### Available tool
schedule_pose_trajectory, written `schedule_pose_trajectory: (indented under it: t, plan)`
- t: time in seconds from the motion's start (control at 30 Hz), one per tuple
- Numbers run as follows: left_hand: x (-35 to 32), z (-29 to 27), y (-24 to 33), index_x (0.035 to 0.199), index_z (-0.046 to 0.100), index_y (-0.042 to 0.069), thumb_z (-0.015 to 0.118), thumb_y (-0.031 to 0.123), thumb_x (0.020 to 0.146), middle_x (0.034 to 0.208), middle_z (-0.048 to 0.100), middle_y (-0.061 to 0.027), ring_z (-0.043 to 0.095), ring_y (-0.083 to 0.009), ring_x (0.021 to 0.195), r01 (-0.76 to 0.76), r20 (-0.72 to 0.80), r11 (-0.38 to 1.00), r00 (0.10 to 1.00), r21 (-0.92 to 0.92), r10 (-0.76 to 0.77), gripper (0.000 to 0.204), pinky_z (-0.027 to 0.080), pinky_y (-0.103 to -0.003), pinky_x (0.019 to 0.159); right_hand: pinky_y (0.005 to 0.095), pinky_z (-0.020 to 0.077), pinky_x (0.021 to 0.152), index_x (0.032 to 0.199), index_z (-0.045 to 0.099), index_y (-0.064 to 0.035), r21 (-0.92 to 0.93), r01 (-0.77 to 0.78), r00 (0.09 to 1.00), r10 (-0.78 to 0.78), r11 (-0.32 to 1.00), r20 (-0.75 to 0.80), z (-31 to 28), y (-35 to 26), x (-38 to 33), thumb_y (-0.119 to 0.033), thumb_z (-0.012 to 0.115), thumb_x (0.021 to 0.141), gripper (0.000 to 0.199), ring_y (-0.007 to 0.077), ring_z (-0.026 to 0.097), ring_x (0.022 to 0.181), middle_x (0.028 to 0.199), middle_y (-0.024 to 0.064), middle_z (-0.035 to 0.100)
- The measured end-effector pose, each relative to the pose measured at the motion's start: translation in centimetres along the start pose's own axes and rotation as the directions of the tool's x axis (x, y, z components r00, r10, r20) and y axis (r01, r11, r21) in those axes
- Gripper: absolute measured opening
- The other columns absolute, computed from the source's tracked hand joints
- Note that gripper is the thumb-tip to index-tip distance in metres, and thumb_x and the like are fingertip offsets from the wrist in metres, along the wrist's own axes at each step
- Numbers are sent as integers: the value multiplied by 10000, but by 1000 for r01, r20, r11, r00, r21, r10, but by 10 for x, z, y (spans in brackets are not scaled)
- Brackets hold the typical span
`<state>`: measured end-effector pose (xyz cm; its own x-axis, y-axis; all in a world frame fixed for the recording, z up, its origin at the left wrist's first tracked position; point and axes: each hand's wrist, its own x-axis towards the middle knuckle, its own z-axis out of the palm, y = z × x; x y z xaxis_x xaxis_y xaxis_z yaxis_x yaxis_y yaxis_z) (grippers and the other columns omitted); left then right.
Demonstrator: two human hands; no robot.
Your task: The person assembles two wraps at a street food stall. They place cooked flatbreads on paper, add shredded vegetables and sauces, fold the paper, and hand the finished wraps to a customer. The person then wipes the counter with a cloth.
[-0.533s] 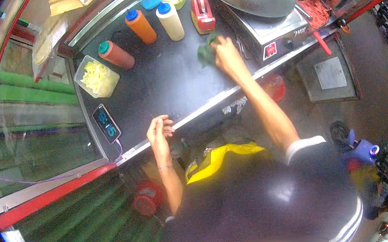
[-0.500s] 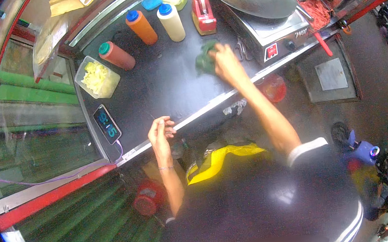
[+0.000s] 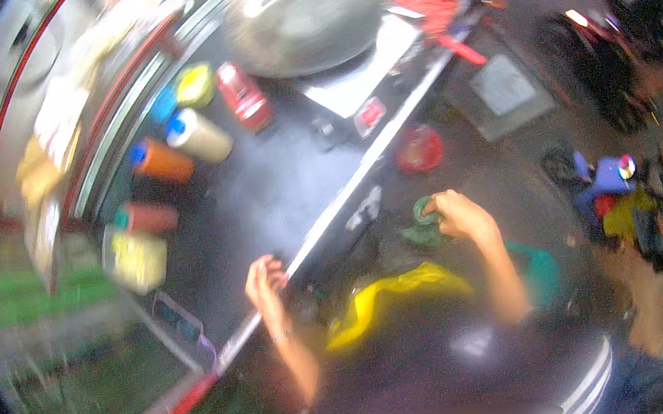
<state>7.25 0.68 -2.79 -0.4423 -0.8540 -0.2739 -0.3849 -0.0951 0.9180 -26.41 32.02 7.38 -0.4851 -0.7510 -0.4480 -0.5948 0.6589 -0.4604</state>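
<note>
While the frame is motion-blurred, the main relations can be read. Right hand (image 3: 460, 217) is closed around a green cloth (image 3: 422, 224), fingers curled over its right side; the cloth hangs off the near side of the dark counter (image 3: 279, 189), below its metal edge and above the yellow apron (image 3: 394, 303). Left hand (image 3: 264, 281) rests on the counter's near edge with fingers bent over the rim; it holds nothing that I can make out.

Risks, as judgement:
- Cloth is bunched, gripped at one side only; a loose fold could slip free and drop toward the red bucket (image 3: 417, 148) or the floor.
- Left hand bears on a narrow metal rim; if the surface is wet or greasy, the hand could slide.
- Squeeze bottles stand close together at the far left; a wide sweep of the cloth along the counter could tip one.
- Round griddle plate (image 3: 305, 19) at the far side may be hot; cannot tell from here.

Counts:
- Hands in view: 2.
- Green cloth: 1.
- Squeeze bottles lying in line on the fisheye: 3 (orange bottle (image 3: 162, 162), cream bottle (image 3: 199, 136), reddish bottle (image 3: 147, 218)).
- Red box-shaped item (image 3: 243, 95): 1.
- Small tubs behind the bottles: 2 (yellow tub (image 3: 195, 84), blue tub (image 3: 164, 106)).
- Clear tray of yellow shreds (image 3: 136, 260): 1.
- Griddle plate: 1.
- Red bucket: 1.
</note>
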Motion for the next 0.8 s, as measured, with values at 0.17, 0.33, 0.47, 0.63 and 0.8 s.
schedule_pose_trajectory:
  t: [0.17, 0.33, 0.47, 0.63, 0.8]
  plan:
    - [21, 31, 56, 1191, 767, 39, 627, 335, 1163, 988, 769, -61, 688, -125, 753, -54, 5, 987, 998, -154, 55, 329, 514, -273, 672, 476, 570, 1143, 1216, 829, -1, 111, -110, 870, 150, 988, -470, -77, 101, -37, 114, 635, 767, 502, 430, 735, 1274, 1302, 284, 771]
    - [45, 73, 102, 1177, 756, 49, 609, 322, 1173, 977, 764, -63, 691, -125, 733, -223, -36, 974, 975, -45, 221, 310, 512, -270, 655, 493, 522, 1212, 1334, 766, -2, -83, -226, 333, -3, 971, -943, -211, 179, -13, 126, 620, 752, 613, 446, 645, 1407, 1500, 266, 684]
    - [41, 121, 115, 1164, 745, 43, 608, 310, 1170, 979, 771, -77, 703, -141, 722, -164, -117, 979, 982, -123, 150, 300, 534, -280, 645, 567, 526, 1166, 1281, 771, -11, -299, -340, -159, -368, 892, -916, -317, 241, 34, 70, 690, 793, 501, 499, 637, 1357, 1514, 260, 647]
    - [29, 176, 121, 1152, 747, 19, 619, 267, 1153, 957, 763, -94, 707, -164, 716, -137, -130, 989, 983, -57, 129, 279, 553, -306, 655, 586, 555, 1097, 1283, 707, 12, -232, -264, -393, -324, 936, -861, -397, 329, 157, 20, 758, 871, 415, 517, 652, 1339, 1457, 296, 656]
    - [27, 194, 127, 1158, 747, 2, 610, 248, 1153, 947, 755, -95, 700, -157, 724, -90, -138, 995, 986, 41, 95, 282, 542, -295, 654, 583, 308, 1326, 1524, 651, 8, 23, -215, 513, 133, 976, -848, -390, 406, 302, -458, 384, 1214, 620, 594, 446, 1520, 1577, 416, 545]
